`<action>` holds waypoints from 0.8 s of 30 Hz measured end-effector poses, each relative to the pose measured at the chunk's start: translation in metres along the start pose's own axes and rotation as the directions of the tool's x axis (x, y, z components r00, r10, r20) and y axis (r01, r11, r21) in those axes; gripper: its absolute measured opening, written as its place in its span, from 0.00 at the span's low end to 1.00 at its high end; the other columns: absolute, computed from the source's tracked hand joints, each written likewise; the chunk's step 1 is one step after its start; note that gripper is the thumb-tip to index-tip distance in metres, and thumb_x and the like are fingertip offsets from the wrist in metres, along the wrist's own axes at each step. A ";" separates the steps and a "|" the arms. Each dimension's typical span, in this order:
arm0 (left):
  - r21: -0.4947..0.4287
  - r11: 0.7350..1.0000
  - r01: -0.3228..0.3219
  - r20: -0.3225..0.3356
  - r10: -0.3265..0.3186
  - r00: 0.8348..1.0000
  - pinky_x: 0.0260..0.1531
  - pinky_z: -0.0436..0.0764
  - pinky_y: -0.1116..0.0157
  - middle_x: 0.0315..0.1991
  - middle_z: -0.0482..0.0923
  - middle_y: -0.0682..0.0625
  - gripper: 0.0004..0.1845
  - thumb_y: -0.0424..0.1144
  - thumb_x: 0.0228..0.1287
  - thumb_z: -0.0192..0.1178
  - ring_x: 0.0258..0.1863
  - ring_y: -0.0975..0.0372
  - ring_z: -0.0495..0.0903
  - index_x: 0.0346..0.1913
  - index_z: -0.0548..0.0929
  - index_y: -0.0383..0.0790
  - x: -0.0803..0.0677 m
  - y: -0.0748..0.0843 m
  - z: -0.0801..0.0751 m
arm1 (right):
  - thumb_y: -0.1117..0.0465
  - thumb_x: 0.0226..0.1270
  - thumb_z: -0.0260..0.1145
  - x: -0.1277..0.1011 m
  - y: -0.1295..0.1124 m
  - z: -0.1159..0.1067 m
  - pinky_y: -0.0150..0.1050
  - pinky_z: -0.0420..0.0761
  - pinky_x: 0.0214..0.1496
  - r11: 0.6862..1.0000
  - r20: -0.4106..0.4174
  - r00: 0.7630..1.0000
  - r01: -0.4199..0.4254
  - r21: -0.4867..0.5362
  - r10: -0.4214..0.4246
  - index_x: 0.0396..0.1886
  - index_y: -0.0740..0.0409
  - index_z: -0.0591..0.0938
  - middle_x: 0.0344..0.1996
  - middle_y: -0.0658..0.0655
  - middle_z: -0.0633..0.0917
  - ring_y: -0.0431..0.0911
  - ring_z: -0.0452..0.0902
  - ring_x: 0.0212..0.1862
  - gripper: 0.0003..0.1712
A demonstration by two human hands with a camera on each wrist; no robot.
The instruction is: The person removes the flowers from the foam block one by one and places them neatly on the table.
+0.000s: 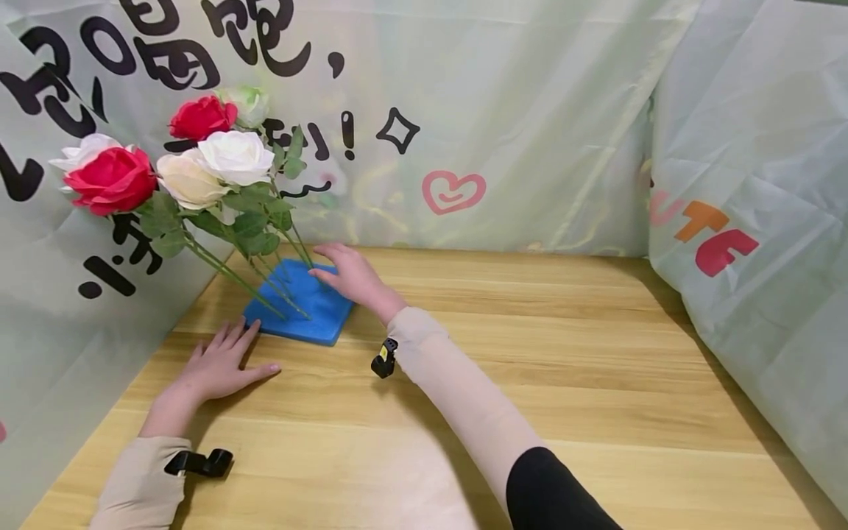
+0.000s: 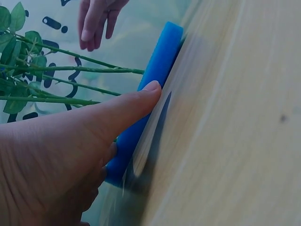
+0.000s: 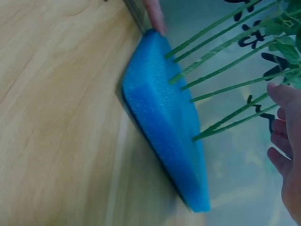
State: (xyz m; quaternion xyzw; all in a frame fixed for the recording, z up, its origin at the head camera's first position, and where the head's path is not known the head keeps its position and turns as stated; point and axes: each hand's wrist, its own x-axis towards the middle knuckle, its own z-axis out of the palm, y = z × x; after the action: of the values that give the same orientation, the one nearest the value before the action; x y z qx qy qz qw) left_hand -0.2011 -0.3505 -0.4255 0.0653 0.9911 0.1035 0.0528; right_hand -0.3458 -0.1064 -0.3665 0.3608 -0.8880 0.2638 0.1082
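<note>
Several artificial roses stand with their green stems (image 3: 225, 59) stuck into a blue foam slab (image 1: 324, 320) on the table. Their heads are red (image 1: 112, 180), white (image 1: 236, 157) and pale cream (image 1: 191, 179). My left hand (image 1: 221, 368) lies with spread fingers at the slab's near left corner, fingertips against its edge. In the left wrist view the left thumb (image 2: 127, 103) stretches along the slab's side. My right hand (image 1: 354, 278) is raised over the slab's right part, beside the rightmost stems, fingers loosely bent with nothing between them.
The slab sits at the far left of the wooden table (image 1: 530, 353), near the back and left curtains. Printed black characters, a pink heart (image 1: 453, 193) and coloured letters mark the curtain cloth. A black band (image 1: 199, 462) is on the left wrist.
</note>
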 end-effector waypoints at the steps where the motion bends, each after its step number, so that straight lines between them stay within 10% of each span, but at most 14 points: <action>1: -0.002 1.000 0.000 -0.005 0.000 1.000 0.61 0.43 0.24 0.77 0.40 0.30 0.56 0.72 0.59 0.53 0.74 0.32 0.40 0.78 0.47 0.38 0.000 0.000 0.000 | 0.47 0.71 0.61 0.002 0.000 0.002 0.36 0.68 0.72 1.000 -0.006 1.000 0.013 -0.017 -0.013 0.67 0.56 0.74 0.66 0.55 0.77 0.46 0.71 0.68 0.29; 16: 0.003 1.000 0.020 -0.001 -0.020 1.000 0.63 0.43 0.25 0.77 0.40 0.31 0.57 0.73 0.59 0.52 0.74 0.32 0.39 0.78 0.47 0.39 0.000 0.000 0.001 | 0.48 0.74 0.58 0.014 -0.015 0.029 0.35 0.79 0.55 0.976 -0.182 0.982 0.014 -0.219 -0.055 0.50 0.56 0.83 0.46 0.53 0.84 0.45 0.80 0.50 0.19; 21: 0.004 1.000 0.021 -0.007 -0.021 1.000 0.63 0.43 0.26 0.77 0.40 0.31 0.57 0.74 0.58 0.52 0.74 0.32 0.40 0.78 0.47 0.38 0.000 0.001 0.000 | 0.50 0.74 0.58 0.021 -0.023 0.029 0.32 0.81 0.49 0.991 -0.165 0.985 -0.027 0.128 0.048 0.53 0.57 0.83 0.45 0.53 0.87 0.43 0.83 0.47 0.19; 24: 0.000 1.000 0.022 -0.011 -0.022 1.000 0.63 0.44 0.26 0.77 0.41 0.31 0.57 0.73 0.58 0.52 0.74 0.32 0.41 0.78 0.48 0.38 -0.001 0.001 0.000 | 0.51 0.74 0.57 0.025 -0.023 0.029 0.29 0.81 0.49 0.893 -0.094 0.990 -0.054 0.447 0.107 0.56 0.59 0.82 0.47 0.56 0.88 0.45 0.84 0.49 0.21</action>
State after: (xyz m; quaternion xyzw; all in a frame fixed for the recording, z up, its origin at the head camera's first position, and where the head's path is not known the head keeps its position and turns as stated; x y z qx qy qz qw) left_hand -0.2004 -0.3494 -0.4253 0.0540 0.9920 0.1033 0.0484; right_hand -0.3479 -0.1504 -0.3720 0.3229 -0.8108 0.4840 0.0637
